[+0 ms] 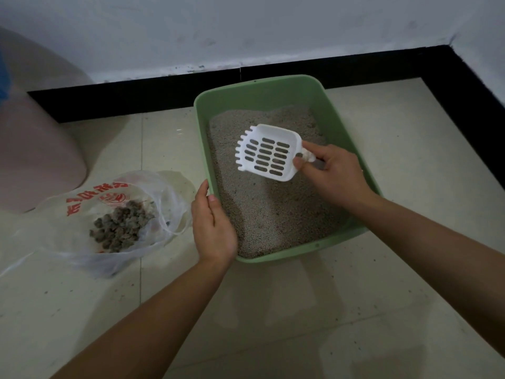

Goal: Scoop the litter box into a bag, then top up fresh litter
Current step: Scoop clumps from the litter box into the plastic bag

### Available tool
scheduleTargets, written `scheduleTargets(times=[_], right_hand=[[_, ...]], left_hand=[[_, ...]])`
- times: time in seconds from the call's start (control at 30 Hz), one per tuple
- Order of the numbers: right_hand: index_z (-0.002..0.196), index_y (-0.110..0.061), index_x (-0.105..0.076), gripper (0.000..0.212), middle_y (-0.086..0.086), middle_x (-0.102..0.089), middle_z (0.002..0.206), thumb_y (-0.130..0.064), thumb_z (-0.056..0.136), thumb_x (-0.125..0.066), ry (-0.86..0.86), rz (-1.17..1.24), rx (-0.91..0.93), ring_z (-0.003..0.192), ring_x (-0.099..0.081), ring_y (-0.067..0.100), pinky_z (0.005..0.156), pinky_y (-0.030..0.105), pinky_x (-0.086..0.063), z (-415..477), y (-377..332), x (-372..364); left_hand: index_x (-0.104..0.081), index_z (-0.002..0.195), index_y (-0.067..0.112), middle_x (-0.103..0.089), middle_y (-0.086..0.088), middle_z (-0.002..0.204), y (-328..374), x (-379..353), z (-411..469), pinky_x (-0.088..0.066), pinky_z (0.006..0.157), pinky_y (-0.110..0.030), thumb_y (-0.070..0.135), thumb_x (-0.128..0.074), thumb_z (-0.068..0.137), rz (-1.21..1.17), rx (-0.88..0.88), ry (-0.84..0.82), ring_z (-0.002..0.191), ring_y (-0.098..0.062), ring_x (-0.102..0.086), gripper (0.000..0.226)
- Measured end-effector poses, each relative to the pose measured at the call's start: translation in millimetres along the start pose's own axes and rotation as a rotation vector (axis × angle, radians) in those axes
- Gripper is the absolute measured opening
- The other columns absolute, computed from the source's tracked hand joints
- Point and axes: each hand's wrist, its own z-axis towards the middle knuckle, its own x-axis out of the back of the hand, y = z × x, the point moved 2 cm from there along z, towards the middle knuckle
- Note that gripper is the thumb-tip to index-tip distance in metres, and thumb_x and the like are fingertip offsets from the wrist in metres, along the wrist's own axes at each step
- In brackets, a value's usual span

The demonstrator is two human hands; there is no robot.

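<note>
Head view looks down on our two bare forearms reaching over a green rectangular plastic litter box [259, 97], which sits on the pale beige tiled floor [382, 269] close to the black skirting strip [410, 67] under a white wall [246, 28]. The litter box holds a bed of fine grey-beige granular litter [273, 214], heaped higher toward the far wall and lower along its left side.

Our right hand [336, 173] has its fingers curled round the short handle of a white slotted plastic scoop [266, 153], with the thumb lying on top near the pan. We hold the scoop just above the litter in the far half of the box, its toothed edge pointing left and away from us. Its pan looks bare, and the litter shows through the slots.

Our left hand [213, 228] holds the left rim of the litter box near the front corner. The thumb lies on the inner side of the wall and the fingers, pressed together, run down the outer side.

To the left of the box, just beside our left hand, a thin clear plastic bag with red print [68, 228] lies open on the floor. Inside it sits a pile of dark grey litter clumps [120, 228]. Further left and back stands a large rounded pale pink plastic container [35, 149], partly out of frame.
</note>
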Motion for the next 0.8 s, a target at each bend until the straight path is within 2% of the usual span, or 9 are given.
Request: scheduleTargets(times=[0.17,0.27,0.37,0.5,0.57,0.6,0.67,0.73,0.8], right_hand=[[0.135,-0.033,-0.059,0.041,-0.003,-0.063,0.101,-0.039,0.094,-0.062,0.008,0.004,-0.009,0.095,-0.058,0.014,0.087,0.029,-0.046,-1.3,-5.6,5.1],[0.131,-0.033,-0.063,0.036,-0.011,-0.066,0.100,-0.036,0.095,-0.061,-0.026,0.000,-0.018,0.095,-0.059,0.009,0.084,0.026,-0.046,-5.5,-11.8,6.9],[0.127,-0.034,-0.065,0.034,-0.009,-0.072,0.110,-0.039,0.094,-0.060,-0.096,-0.027,-0.049,0.098,-0.065,0.011,0.089,0.035,-0.053,-11.8,-14.3,7.8],[0.126,-0.027,-0.065,0.035,0.002,-0.071,0.101,-0.040,0.094,-0.059,-0.120,-0.410,0.154,0.083,-0.061,0.017,0.089,0.041,-0.051,-23.0,-24.2,20.4],[0.128,-0.028,-0.063,0.037,-0.003,-0.066,0.090,-0.043,0.095,-0.057,-0.123,-0.534,0.249,0.068,-0.050,0.007,0.089,0.038,-0.048,-24.6,-32.2,33.9],[0.128,-0.029,-0.063,0.037,-0.005,-0.063,0.088,-0.044,0.095,-0.056,-0.141,-0.584,0.251,0.064,-0.044,0.002,0.087,0.036,-0.046,-23.8,-35.1,42.1],[0.123,-0.030,-0.064,0.034,-0.003,-0.063,0.086,-0.045,0.096,-0.054,-0.167,-0.758,0.187,0.065,-0.046,0.007,0.087,0.037,-0.044,-19.9,-38.6,59.3],[0.109,-0.027,-0.066,0.028,-0.002,-0.060,0.082,-0.046,0.095,-0.051,-0.152,-1.040,0.114,0.069,-0.053,0.015,0.085,0.037,-0.045,-14.5,-40.3,75.1],[0.091,-0.021,-0.062,0.027,-0.001,-0.053,0.073,-0.046,0.094,-0.051,-0.160,-1.246,0.010,0.062,-0.050,0.016,0.075,0.034,-0.047,-14.0,-45.1,84.3]], left_hand=[[-0.041,0.144,0.019,-0.046,0.002,0.144,1.9,1.9,0.8,-0.029,0.115,-0.032,0.022,-0.031,0.105,-0.050,0.011,-0.009,0.133,-0.010,-0.039,0.040],[-0.040,0.144,0.021,-0.044,0.003,0.146,5.6,3.8,0.9,-0.026,0.113,-0.023,0.021,-0.031,0.105,-0.065,0.034,-0.044,0.132,-0.005,-0.037,0.040],[-0.041,0.143,0.021,-0.047,0.002,0.144,4.6,10.9,7.0,-0.030,0.113,-0.030,0.021,-0.033,0.105,-0.087,0.056,-0.121,0.132,-0.010,-0.040,0.039],[-0.043,0.137,0.028,-0.060,0.009,0.116,1.5,22.6,18.2,-0.045,0.102,-0.045,0.028,-0.038,0.103,-0.081,0.117,-0.254,0.112,-0.016,-0.057,0.035],[-0.041,0.137,0.031,-0.059,0.016,0.102,4.6,26.0,18.4,-0.050,0.095,-0.046,0.030,-0.039,0.103,-0.085,0.136,-0.296,0.102,-0.017,-0.061,0.034],[-0.041,0.138,0.031,-0.059,0.015,0.101,6.4,26.7,17.5,-0.051,0.094,-0.045,0.030,-0.039,0.103,-0.078,0.129,-0.304,0.100,-0.017,-0.061,0.035],[-0.040,0.139,0.030,-0.060,0.005,0.108,7.7,26.1,16.7,-0.049,0.096,-0.045,0.029,-0.039,0.103,-0.056,0.117,-0.295,0.103,-0.018,-0.060,0.036],[-0.038,0.139,0.030,-0.061,-0.001,0.114,8.2,23.3,17.0,-0.049,0.095,-0.044,0.028,-0.038,0.102,-0.030,0.125,-0.271,0.101,-0.020,-0.060,0.037],[-0.036,0.140,0.030,-0.064,-0.003,0.102,10.1,20.6,17.4,-0.051,0.086,-0.040,0.027,-0.036,0.102,0.000,0.134,-0.258,0.087,-0.021,-0.061,0.038]])
